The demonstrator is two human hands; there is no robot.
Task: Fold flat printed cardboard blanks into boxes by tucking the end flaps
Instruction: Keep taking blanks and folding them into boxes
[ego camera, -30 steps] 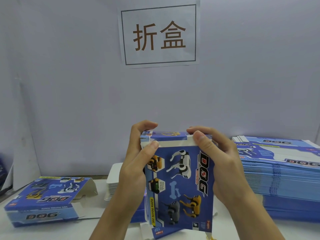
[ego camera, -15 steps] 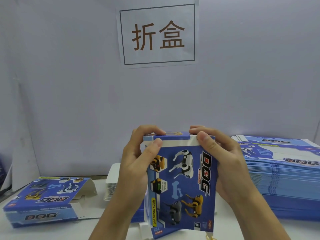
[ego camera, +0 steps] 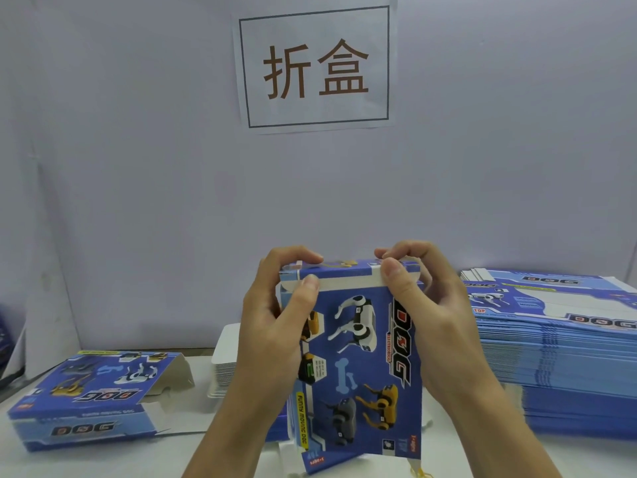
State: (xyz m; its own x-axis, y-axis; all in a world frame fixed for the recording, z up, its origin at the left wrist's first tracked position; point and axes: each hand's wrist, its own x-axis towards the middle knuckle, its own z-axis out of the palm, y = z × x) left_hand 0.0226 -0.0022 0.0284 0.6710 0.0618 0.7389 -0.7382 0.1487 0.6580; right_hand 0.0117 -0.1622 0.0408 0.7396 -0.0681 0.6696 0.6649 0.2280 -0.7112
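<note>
The box [ego camera: 355, 367] stands upright between both hands. The left hand [ego camera: 272, 326] curls round its top left corner, thumb on the white flap edge. The right hand [ego camera: 427, 315] pinches the top right corner.

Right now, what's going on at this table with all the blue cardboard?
A person is folding a printed blue dog box, held upright over the table. Both hands grip its top end: the left hand and the right hand are pressing the top flap down, its white edge not yet tucked in. A tall stack of flat blanks waits on the right, one folded box lies on the left, and a stack of white cards sits behind the hands.
</note>
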